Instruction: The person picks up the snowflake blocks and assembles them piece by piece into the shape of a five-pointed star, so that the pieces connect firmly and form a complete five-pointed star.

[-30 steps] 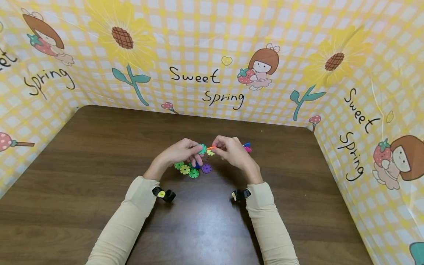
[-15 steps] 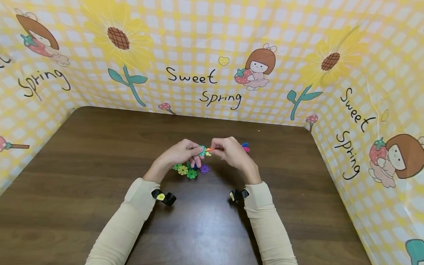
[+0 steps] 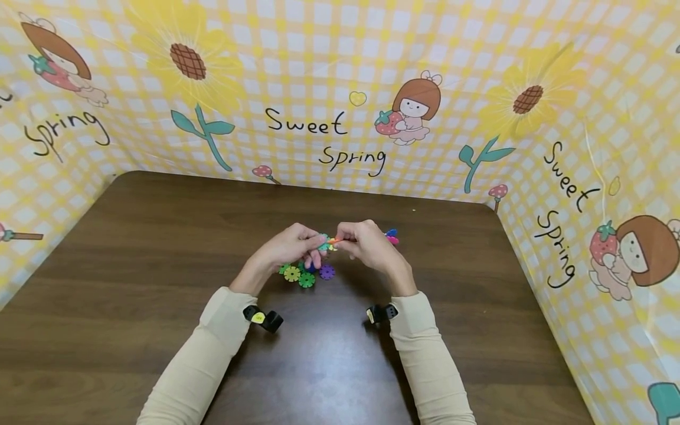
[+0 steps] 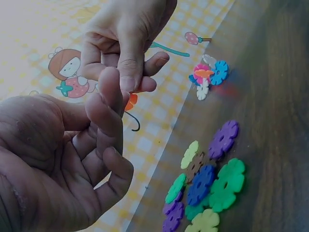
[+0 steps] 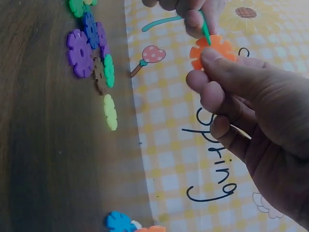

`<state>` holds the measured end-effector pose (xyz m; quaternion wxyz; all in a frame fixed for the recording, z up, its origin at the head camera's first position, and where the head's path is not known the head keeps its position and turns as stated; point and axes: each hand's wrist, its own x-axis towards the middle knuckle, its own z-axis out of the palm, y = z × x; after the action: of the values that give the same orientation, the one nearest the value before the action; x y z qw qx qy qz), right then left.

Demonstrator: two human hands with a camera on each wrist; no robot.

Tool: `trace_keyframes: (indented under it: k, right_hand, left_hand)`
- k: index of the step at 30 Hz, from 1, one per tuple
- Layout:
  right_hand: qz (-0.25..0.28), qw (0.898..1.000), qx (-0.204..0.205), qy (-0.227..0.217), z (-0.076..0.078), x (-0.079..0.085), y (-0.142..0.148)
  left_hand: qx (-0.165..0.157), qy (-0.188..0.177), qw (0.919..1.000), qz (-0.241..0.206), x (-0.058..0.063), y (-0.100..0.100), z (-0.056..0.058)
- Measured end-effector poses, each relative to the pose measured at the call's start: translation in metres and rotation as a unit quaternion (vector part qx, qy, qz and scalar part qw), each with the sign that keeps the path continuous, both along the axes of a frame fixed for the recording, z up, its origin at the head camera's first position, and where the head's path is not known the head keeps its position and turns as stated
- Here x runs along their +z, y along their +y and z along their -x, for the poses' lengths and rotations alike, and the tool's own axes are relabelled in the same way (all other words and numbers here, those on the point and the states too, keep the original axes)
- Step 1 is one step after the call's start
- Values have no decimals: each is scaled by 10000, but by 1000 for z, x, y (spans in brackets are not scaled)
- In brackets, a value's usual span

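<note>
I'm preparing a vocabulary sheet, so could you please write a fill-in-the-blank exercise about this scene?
1. The left hand pinches a green disc; the orange disc is pinched by the ____.
2. Loose discs lie on a table coloured ____.
3. The cloth reads "Sweet ____".

Missing words: right hand; brown; Spring.

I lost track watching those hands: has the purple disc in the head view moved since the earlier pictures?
No: on the table, the purple disc keeps its place right of the front green disc.
</note>
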<state>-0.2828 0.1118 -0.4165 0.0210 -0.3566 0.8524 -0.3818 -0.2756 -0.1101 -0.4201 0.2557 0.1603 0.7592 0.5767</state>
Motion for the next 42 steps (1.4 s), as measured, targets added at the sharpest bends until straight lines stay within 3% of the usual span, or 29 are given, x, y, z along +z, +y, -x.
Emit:
trace_keyframes:
  k: [6,12,15,20,26,30,35,42]
  right_hand:
    - [384,9986,-258,-271,2,-7,-4]
    - [291,9977,-378,-480,3,-11,-3]
    - [89,9971,-307,-696,6,-16,-2]
    - [-518,9923,19,-1128,9,-28,-3]
    - [-1427,9843,454,-936,8,-36,-9]
    - [-1759,9791,454,-915,6,-37,-13]
    - [-1780,9785,391,-963,5,-36,-15]
    - [-1232,9881,139,-910,7,-24,-6]
  left_hand:
    - [251,313,9989,226,5,-8,0]
    - [624,1108,9899,627,2,-9,2]
    - [695,1270,9874,646,2,-9,2]
    - [795,1284,9866,621,2,-10,1]
    - [802,1205,9877,587,5,-11,1]
    - [757,1199,9882,587,7,-11,1]
    - [643,1229,9876,739,8,-10,0]
    - [559,1350,9846,963,10,-9,-1]
